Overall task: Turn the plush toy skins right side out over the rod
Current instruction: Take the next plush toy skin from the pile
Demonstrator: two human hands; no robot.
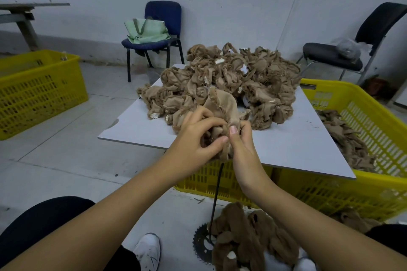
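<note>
Over the white board (pixel 286 149), both hands (pixel 193 138) (pixel 242 149) pinch one tan plush skin (pixel 222 105) atop the black rod (pixel 217 187).

Before us a board (pixel 286 149) rests on a crate (pixel 363 182), skins heaped (pixel 231 81) on it; our rod (pixel 217 193) stands below, turned skins (pixel 248 240) right of its base, two chairs (pixel 163 28) behind.

blue chair (pixel 163 15), green bag (pixel 146 31), yellow crate (pixel 39 90)

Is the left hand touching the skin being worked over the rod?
Touching. The head view shows the left hand with fingers curled into the tan plush skin above the black rod.
</note>
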